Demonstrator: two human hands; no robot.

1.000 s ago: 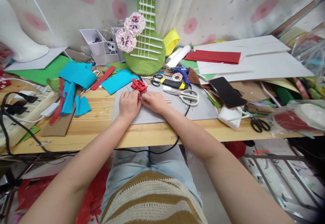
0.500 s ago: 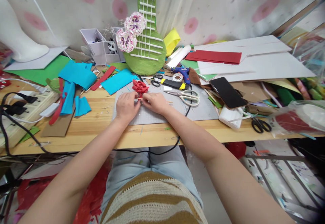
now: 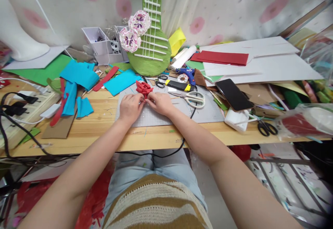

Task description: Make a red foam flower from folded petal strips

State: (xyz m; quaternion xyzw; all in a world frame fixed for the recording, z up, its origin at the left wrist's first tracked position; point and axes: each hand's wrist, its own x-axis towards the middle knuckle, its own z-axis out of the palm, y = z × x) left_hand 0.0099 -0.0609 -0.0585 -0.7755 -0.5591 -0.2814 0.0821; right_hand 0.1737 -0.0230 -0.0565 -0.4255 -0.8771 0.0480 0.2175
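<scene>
My left hand [image 3: 130, 106] and my right hand [image 3: 161, 103] rest side by side on a grey cutting mat [image 3: 203, 113] at the middle of the wooden table. Both have their fingers curled and pinched together at the base of a red paper flower [image 3: 144, 88], which sticks up just beyond the fingertips. A thin stick lies under the fingers, mostly hidden.
White-handled scissors [image 3: 191, 98], a yellow-black utility knife [image 3: 178, 85] and a blue glue gun [image 3: 186, 74] lie right of my hands. A black phone [image 3: 232, 94] and black scissors [image 3: 266, 128] lie further right. Blue paper pieces [image 3: 79, 80], a power strip [image 3: 23, 109] and a green paper guitar [image 3: 150, 45] stand left and behind.
Both hands stay pinched on the red flower and have barely shifted. The view has tipped slightly, so the table sits a little lower in the picture.
</scene>
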